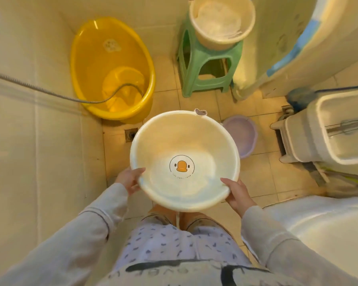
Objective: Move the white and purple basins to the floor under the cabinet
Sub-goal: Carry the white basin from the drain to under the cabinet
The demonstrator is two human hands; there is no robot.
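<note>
I hold a round white basin (184, 141) with a duck face printed inside, level in the air above the tiled floor. My left hand (130, 179) grips its near left rim. My right hand (239, 194) grips its near right rim. The basin is empty. A smaller purple basin (243, 135) sits on the floor just beyond and to the right, partly hidden behind the white basin's rim. A white cabinet with a sink (327, 129) stands at the right.
A big yellow tub (110, 65) with a metal hose (50, 92) running into it stands at the back left. A green stool (207, 62) carries a cream bucket (219, 19). A floor drain (130, 134) lies left of the basin. A white toilet rim (329, 219) is near right.
</note>
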